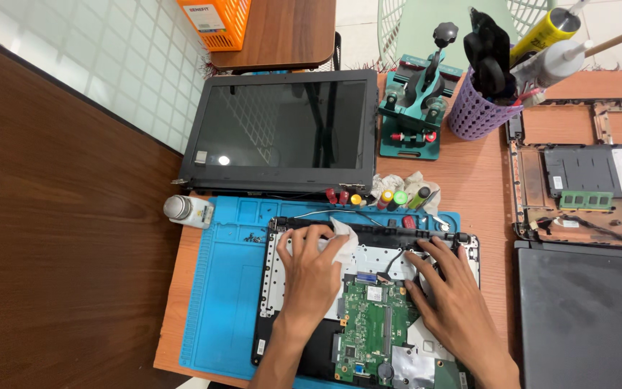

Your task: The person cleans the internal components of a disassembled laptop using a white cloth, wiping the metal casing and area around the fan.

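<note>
An opened laptop base [271,288] lies on a blue work mat [224,288], with its green circuit board [372,324] exposed. My left hand [311,270] presses a white tissue [343,241] onto the pale metal plate at the upper left of the base. My right hand [448,288] rests flat on the right side of the base, fingers spread beside black cables [397,259]. A detached laptop screen [282,130] lies just beyond the mat.
Several screwdrivers [390,198] lie above the mat with crumpled tissue. A small bottle [188,211] lies at the mat's left corner. A teal clamp jig [415,108], a purple tool cup [476,112] and another dismantled laptop [584,180] stand to the right. A dark lid [588,317] is lower right.
</note>
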